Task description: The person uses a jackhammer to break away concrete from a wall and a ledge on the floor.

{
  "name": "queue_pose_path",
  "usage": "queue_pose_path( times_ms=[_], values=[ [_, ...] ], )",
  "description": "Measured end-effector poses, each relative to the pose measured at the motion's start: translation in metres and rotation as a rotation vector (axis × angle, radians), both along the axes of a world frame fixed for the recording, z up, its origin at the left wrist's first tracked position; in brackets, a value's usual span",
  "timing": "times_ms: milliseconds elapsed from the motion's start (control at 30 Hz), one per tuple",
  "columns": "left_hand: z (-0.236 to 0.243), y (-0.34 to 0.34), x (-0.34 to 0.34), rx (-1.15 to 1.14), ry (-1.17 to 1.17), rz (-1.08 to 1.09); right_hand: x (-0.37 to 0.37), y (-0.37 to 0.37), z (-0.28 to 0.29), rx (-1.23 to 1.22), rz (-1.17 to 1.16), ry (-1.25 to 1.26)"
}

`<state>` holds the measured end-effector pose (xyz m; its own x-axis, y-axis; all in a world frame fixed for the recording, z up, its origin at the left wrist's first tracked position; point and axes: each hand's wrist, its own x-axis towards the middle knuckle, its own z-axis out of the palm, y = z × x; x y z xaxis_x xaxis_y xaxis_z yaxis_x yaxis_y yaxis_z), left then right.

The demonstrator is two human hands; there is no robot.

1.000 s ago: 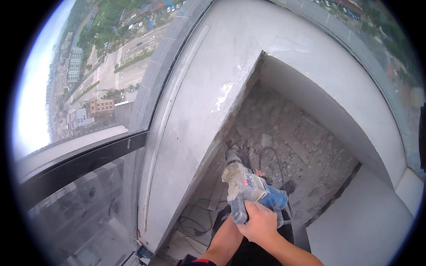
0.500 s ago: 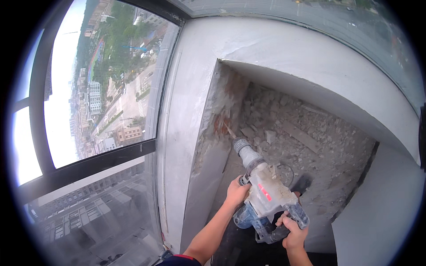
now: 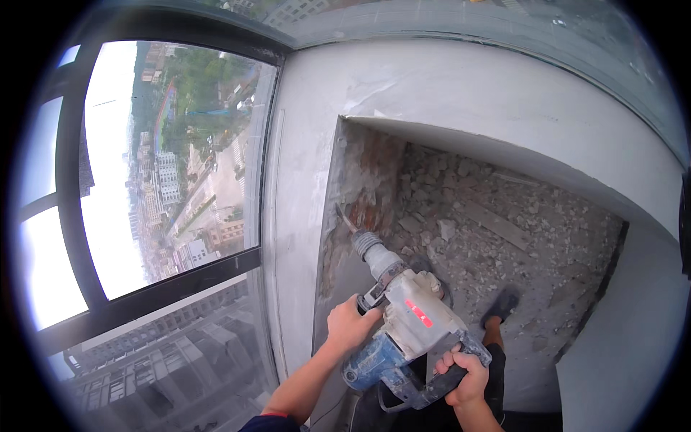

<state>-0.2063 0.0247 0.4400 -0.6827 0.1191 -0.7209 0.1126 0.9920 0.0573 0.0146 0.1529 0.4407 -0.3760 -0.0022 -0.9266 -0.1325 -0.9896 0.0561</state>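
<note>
A dusty grey and blue demolition hammer (image 3: 417, 313) slants up and left across the middle of the view. My left hand (image 3: 353, 324) is wrapped round its black side handle. The rear handle is gripped by my right hand (image 3: 466, 376), fingers curled about it. From the ribbed nose a pointed chisel bit (image 3: 348, 221) reaches the left wall's chipped surface (image 3: 363, 173), where red brick shows through the plaster. Whether the tip touches the wall or stands just off it, I cannot tell.
Broken rubble (image 3: 461, 187) covers the floor, with a flat strip (image 3: 497, 225) among it. My shoe (image 3: 502, 304) stands on the dusty floor. A pale ledge (image 3: 446, 79) borders the recess behind and at left. Tall window panes (image 3: 194, 165) look out over a city far below.
The hammer and both hands have shifted left and a little down, and the bit now points nearer the recess's left edge. The view has tilted, bringing my leg and shoe further into sight.
</note>
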Motion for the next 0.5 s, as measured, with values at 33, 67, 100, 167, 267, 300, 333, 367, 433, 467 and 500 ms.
queue_pose_path(
  times_ms=[33,67,100,167,267,300,333,367,433,467,500],
  values=[
    [-0.002,-0.001,-0.004,0.013,0.000,0.002,-0.002,0.000,-0.003,-0.021,-0.023,-0.017],
    [-0.005,0.001,-0.005,0.027,-0.002,0.007,-0.003,0.003,-0.006,-0.039,-0.043,-0.035],
    [-0.008,0.001,-0.006,0.043,-0.003,0.015,-0.005,0.004,-0.008,-0.056,-0.061,-0.054],
    [-0.008,0.003,-0.012,0.011,-0.018,-0.017,-0.011,0.005,-0.012,-0.079,-0.069,-0.085],
    [-0.005,-0.008,-0.026,-0.008,0.009,-0.053,-0.022,-0.003,-0.013,-0.061,0.012,-0.052],
    [-0.007,-0.007,-0.029,-0.006,-0.027,-0.054,-0.024,-0.005,-0.007,-0.053,-0.024,-0.062],
    [-0.007,-0.005,-0.034,-0.005,-0.061,-0.054,-0.027,-0.007,0.000,-0.046,-0.059,-0.071],
    [-0.008,0.000,-0.038,0.008,-0.095,-0.045,-0.029,-0.005,0.014,-0.065,-0.073,-0.104],
    [-0.007,-0.011,-0.043,0.011,-0.090,-0.037,-0.028,-0.018,0.018,-0.025,-0.048,-0.069],
    [-0.007,-0.013,-0.046,0.019,-0.092,-0.037,-0.031,-0.020,0.023,0.003,-0.040,-0.055],
    [-0.005,-0.014,-0.049,0.031,-0.100,-0.024,-0.034,-0.024,0.031,-0.011,-0.063,-0.044]
  ],
)
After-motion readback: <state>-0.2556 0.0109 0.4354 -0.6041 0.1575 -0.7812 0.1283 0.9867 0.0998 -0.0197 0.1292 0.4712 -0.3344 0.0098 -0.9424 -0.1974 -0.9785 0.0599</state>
